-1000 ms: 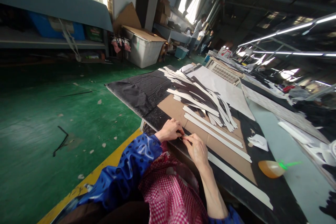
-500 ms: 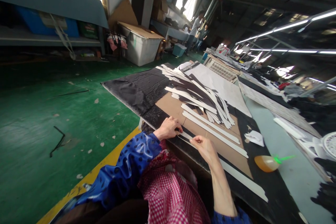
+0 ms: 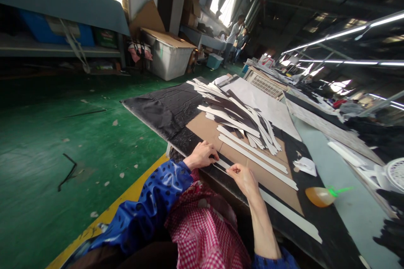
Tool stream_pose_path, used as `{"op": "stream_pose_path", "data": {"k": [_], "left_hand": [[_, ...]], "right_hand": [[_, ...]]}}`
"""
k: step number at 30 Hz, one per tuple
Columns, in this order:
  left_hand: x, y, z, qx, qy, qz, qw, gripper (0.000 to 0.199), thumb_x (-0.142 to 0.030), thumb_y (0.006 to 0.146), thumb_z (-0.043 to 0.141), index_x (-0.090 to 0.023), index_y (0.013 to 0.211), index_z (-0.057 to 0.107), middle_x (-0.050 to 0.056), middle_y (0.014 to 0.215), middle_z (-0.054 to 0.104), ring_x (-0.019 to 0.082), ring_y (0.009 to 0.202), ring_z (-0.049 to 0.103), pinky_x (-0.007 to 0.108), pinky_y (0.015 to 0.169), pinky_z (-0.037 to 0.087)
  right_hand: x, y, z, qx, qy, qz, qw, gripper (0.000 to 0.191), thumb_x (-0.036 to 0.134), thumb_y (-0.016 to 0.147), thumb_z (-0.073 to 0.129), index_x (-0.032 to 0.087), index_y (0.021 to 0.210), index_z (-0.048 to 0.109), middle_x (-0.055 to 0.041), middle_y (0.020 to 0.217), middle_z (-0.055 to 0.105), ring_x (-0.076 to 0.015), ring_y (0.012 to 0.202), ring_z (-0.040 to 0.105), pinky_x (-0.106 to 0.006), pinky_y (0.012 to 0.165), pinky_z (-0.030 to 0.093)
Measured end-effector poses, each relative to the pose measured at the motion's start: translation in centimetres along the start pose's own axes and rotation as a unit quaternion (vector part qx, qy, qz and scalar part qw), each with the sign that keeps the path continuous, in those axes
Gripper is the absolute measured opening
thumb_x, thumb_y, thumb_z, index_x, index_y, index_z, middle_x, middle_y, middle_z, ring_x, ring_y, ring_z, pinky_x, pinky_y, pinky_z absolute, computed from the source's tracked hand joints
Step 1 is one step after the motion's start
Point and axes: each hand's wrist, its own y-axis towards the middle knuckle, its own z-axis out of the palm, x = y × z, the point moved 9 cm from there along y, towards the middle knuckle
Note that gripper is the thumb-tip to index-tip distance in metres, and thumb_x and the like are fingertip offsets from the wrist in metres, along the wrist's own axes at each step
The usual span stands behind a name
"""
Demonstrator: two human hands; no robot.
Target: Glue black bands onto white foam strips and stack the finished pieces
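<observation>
A long white strip (image 3: 290,215) lies along the near edge of the black-covered table (image 3: 151,107). My left hand (image 3: 202,154) pinches its far-left part at the table edge. To the right, my right hand (image 3: 242,177) has thumb and fingers closed on the same strip, a short length showing between the hands. Part of the strip is hidden under my right wrist. Beyond my hands, separate white strips (image 3: 259,161) lie on a brown cardboard sheet (image 3: 268,180). A loose pile of white and black strips (image 3: 233,111) sits behind them.
A bottle of amber liquid with a green nozzle (image 3: 320,196) lies at the right, near a crumpled white piece (image 3: 305,166). A grey bin (image 3: 170,59) stands on the green floor beyond the table. Two people (image 3: 241,44) stand in the background.
My right hand has shifted slightly left along the strip, toward my left hand. My left hand has barely moved.
</observation>
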Motion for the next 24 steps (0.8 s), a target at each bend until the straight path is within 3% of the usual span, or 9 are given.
{"op": "stream_pose_path", "data": {"k": [9,11,14,17,20,24], "left_hand": [[0.0,-0.2,-0.1,-0.019,-0.038,0.028,0.999,0.013,-0.027,0.082,0.064,-0.026,0.092,0.073,0.002,0.099,0.064,0.021,0.098,0.050,0.035,0.089,0.039],[0.2,-0.3,-0.8,-0.063,-0.102,0.046,0.992,0.018,-0.023,0.086,0.058,-0.023,0.099,0.071,0.003,0.099,0.064,0.019,0.095,0.053,0.033,0.090,0.040],[1.5,-1.1,-2.7,-0.180,-0.211,0.028,0.960,0.026,-0.017,0.091,0.047,-0.017,0.108,0.065,0.005,0.099,0.062,0.015,0.088,0.057,0.029,0.084,0.045],[1.9,-2.7,-4.4,-0.284,-0.238,0.005,0.929,0.026,-0.016,0.092,0.041,-0.016,0.102,0.065,0.006,0.095,0.061,0.015,0.087,0.058,0.028,0.081,0.047],[-0.6,-4.4,-4.4,-0.314,-0.203,0.022,0.927,0.028,-0.012,0.092,0.037,-0.016,0.095,0.065,0.007,0.095,0.062,0.017,0.091,0.058,0.029,0.083,0.048],[-6.3,-5.7,-0.4,-0.223,-0.136,0.077,0.962,0.035,-0.001,0.083,0.038,-0.015,0.103,0.063,0.007,0.102,0.064,0.018,0.096,0.056,0.030,0.088,0.049]], "right_hand": [[1.0,-0.3,-0.3,-0.002,-0.035,-0.019,0.999,0.019,0.040,0.076,0.057,0.024,0.068,0.063,0.0014,0.067,0.064,-0.0160,0.067,0.058,-0.025,0.058,0.034],[1.2,-0.3,-0.4,-0.007,-0.034,-0.023,0.999,0.018,0.038,0.076,0.057,0.023,0.067,0.063,0.0012,0.069,0.065,-0.0159,0.067,0.058,-0.025,0.059,0.034],[1.3,-0.3,-0.5,-0.013,-0.029,-0.025,0.999,0.018,0.037,0.075,0.058,0.023,0.065,0.063,0.0008,0.069,0.066,-0.0159,0.068,0.059,-0.024,0.058,0.034],[1.1,-0.3,-0.5,-0.019,-0.035,-0.020,0.999,0.018,0.037,0.075,0.058,0.024,0.065,0.064,0.0010,0.066,0.066,-0.0160,0.065,0.059,-0.024,0.055,0.033],[0.8,-0.1,-0.4,-0.020,-0.040,-0.017,0.999,0.018,0.038,0.075,0.059,0.024,0.066,0.064,0.0009,0.065,0.066,-0.0165,0.066,0.059,-0.024,0.055,0.033],[0.6,0.1,0.0,-0.002,-0.021,-0.024,0.999,0.017,0.038,0.076,0.058,0.025,0.069,0.066,0.0003,0.071,0.068,-0.0172,0.071,0.061,-0.025,0.059,0.036]]}}
